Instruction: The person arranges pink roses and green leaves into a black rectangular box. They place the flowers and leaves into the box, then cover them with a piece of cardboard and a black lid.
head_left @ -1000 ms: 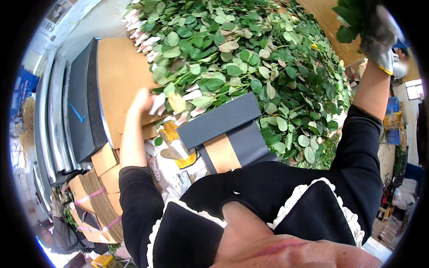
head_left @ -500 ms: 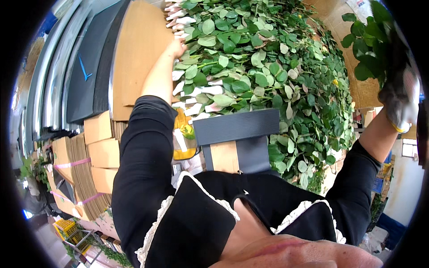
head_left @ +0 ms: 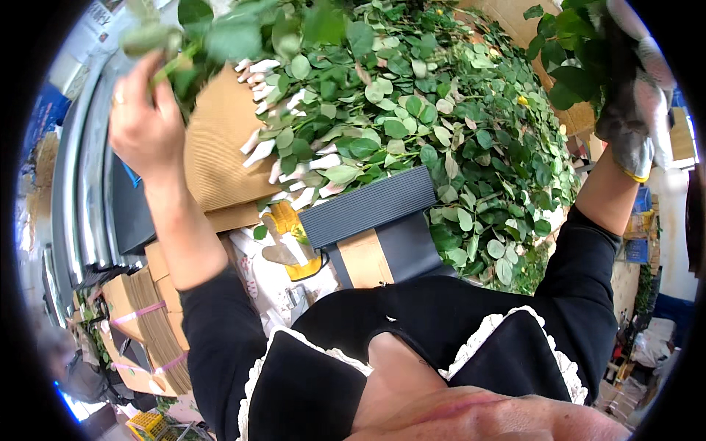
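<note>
My bare left hand [head_left: 151, 125], with a ring on one finger, is raised at the upper left. Its fingers are closed round a green leafy stem [head_left: 173, 65], whose leaves blur across the top. At the upper right my right hand [head_left: 643, 121], in a grey-white glove, grips a bunch of leafy stems [head_left: 577, 48]; part of that bunch is dark and cut off by the rim. Between the hands lies a large pile of leafy stems [head_left: 412, 110]. White sleeve-like pieces [head_left: 259, 151] cover the stem ends along the pile's left side.
A ribbed dark pad [head_left: 371, 206] stands at the pile's near edge. Left of it lies a yellow and grey glove [head_left: 290, 246] on white plastic. Brown corrugated card [head_left: 220, 147] and strapped flat cartons [head_left: 147, 323] are at the left, beside silvery rolled sheets [head_left: 92, 184].
My left hand has left the pile's left edge and risen toward the upper left, lifting a leafy stem. My right hand still holds its bunch. The view has shifted slightly.
</note>
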Tool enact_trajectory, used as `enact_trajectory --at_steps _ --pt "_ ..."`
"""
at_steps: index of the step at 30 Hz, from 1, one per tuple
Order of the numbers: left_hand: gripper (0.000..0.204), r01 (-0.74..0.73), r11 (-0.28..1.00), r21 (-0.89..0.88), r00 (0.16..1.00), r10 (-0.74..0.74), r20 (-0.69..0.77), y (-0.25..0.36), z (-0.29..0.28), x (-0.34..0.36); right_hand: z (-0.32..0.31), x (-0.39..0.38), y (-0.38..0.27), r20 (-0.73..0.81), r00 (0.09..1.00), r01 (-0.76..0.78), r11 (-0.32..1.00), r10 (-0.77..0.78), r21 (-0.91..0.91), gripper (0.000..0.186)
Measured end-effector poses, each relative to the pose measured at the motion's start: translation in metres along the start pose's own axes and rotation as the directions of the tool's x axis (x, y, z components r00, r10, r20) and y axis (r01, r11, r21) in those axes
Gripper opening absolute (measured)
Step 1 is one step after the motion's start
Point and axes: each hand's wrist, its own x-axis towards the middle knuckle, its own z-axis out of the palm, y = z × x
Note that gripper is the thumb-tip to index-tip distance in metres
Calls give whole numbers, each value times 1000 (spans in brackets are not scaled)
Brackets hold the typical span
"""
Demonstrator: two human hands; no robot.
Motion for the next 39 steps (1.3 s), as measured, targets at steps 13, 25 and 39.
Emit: enact_trajectory --at_steps 13,25,39 --pt "35 994 106 35 -33 -23 999 10 -49 -219 -35 -53 -13 -17 995 -102 980 101 -169 38" --pt "15 999 -22 -26 26 3 1000 6 -43 -138 -52 -87 -10 166 954 -63 709 249 -703 40" --pt "30 691 692 -206 61 228 972 102 64 -259 246 -261 113 769 354 48 810 533 -584 34"
